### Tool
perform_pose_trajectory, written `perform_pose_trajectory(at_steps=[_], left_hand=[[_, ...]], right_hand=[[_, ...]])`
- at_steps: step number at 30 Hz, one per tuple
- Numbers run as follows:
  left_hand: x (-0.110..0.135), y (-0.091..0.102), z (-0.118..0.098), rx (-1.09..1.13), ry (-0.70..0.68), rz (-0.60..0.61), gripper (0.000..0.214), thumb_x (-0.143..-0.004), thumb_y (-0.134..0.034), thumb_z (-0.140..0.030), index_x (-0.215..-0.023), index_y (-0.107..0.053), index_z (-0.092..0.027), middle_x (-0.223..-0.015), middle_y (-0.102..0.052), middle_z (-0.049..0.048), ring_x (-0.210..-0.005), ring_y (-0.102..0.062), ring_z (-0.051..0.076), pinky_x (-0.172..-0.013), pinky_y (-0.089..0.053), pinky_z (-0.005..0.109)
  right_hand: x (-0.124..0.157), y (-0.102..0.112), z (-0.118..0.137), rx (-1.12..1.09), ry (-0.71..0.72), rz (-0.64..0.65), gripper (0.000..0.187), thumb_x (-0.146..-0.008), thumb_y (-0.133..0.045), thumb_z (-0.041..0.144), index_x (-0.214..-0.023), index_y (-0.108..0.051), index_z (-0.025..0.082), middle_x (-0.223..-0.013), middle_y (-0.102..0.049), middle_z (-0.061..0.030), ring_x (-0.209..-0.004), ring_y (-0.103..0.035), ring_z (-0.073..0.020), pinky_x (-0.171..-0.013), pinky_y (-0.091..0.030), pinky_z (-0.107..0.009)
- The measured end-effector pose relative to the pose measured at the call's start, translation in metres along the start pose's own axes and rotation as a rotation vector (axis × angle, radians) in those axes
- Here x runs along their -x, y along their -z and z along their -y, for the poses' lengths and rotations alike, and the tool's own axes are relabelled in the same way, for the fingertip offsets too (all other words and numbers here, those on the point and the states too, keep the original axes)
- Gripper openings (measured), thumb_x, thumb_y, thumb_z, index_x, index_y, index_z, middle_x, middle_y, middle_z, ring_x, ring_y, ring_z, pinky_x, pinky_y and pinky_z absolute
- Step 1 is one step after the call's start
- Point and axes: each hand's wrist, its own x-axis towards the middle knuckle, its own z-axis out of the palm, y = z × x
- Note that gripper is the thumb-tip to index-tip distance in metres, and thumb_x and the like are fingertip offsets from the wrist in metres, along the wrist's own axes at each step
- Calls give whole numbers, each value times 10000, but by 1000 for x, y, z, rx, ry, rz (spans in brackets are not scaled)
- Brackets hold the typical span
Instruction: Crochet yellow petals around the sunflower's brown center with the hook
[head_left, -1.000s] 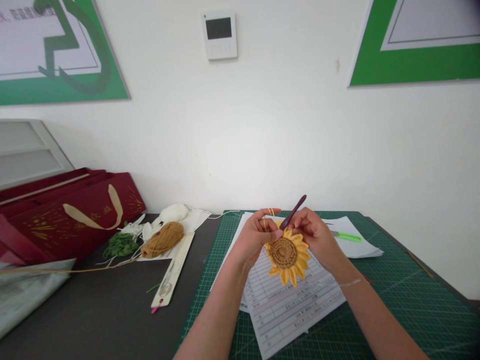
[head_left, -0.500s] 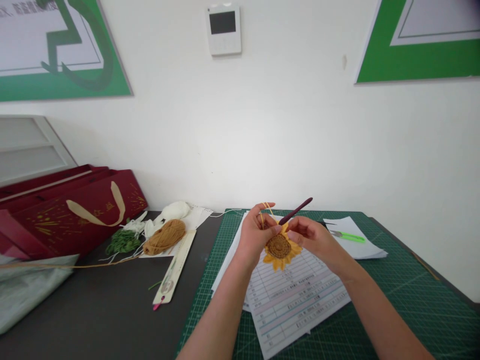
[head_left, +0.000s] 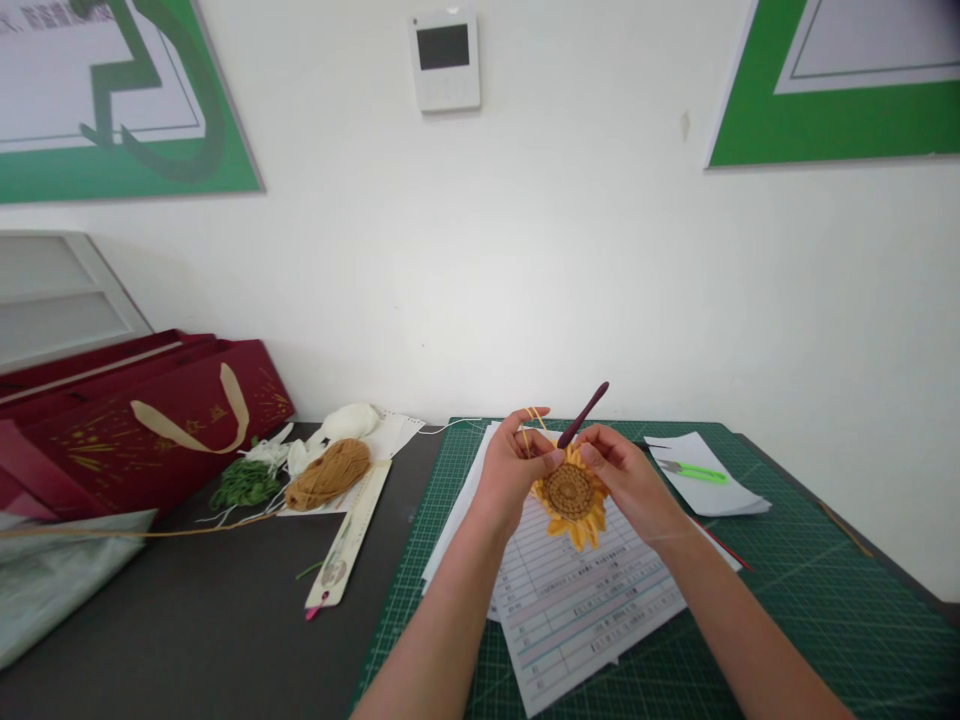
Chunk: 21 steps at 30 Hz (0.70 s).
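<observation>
A crocheted sunflower with a brown centre and yellow petals hangs between my two hands, above the printed sheets. My left hand pinches its upper left edge, with yellow yarn looped over the raised index finger. A dark purple crochet hook slants up to the right from the flower's top edge, beside my left thumb; its tip is hidden. On the upper right petals, my right hand closes thumb and fingers.
Printed sheets lie on a green cutting mat. A green utility knife rests on white paper at right. Left are a brown yarn skein, green yarn, a ruler and a red gift bag.
The sunflower has turned and shifted slightly right, showing its brown centre more squarely. The hook stands steeper. My right hand has moved a little up and left on the petals.
</observation>
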Motion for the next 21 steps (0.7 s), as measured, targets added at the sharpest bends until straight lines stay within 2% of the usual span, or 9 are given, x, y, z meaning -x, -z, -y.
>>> perform_pose_trajectory(at_steps=[3, 7, 12, 16, 21], left_hand=[[0, -1, 1, -7, -4, -21, 623, -624, -890, -174, -1180, -610, -151, -613, -618, -66, -577, -503, 107, -606, -365, 257], [-1, -3, 2, -30, 21, 11, 668, -565, -914, -144, -1170, -631, -139, -601, -599, -70, -556, -493, 106, -566, -342, 254], [0, -3, 2, -41, 26, 7, 677, -582, -911, -176, -1189, -614, -143, -604, -616, -68, -551, -495, 100, -572, -354, 250], [1, -4, 5, -69, 36, 12, 687, -577, -908, -168, -1193, -608, -134, -592, -626, -68, -536, -494, 97, -567, -357, 247], [0, -6, 8, -101, 47, 29, 681, -573, -896, -166, -1190, -610, -132, -589, -628, -71, -529, -501, 99, -568, -371, 245]], right_hand=[[-1, 0, -2, -8, -20, 0, 437, -735, -793, 616, -802, -624, 219, -743, -641, -8, -677, -580, -170, -623, -474, -294], [-1, -1, -3, -14, -38, -42, 405, -767, -778, 590, -785, -613, 221, -701, -616, 8, -635, -558, -155, -594, -456, -281], [2, -1, 1, -20, -61, 30, 398, -807, -730, 587, -956, -679, 221, -914, -728, -47, -834, -672, -208, -742, -528, -324], [1, 4, 2, 50, -66, 51, 335, -816, -720, 529, -852, -692, 197, -807, -712, -32, -751, -649, -196, -694, -499, -315], [-5, 8, -3, 196, -25, -8, 230, -788, -735, 414, -735, -687, 196, -696, -669, -15, -678, -584, -189, -634, -437, -309]])
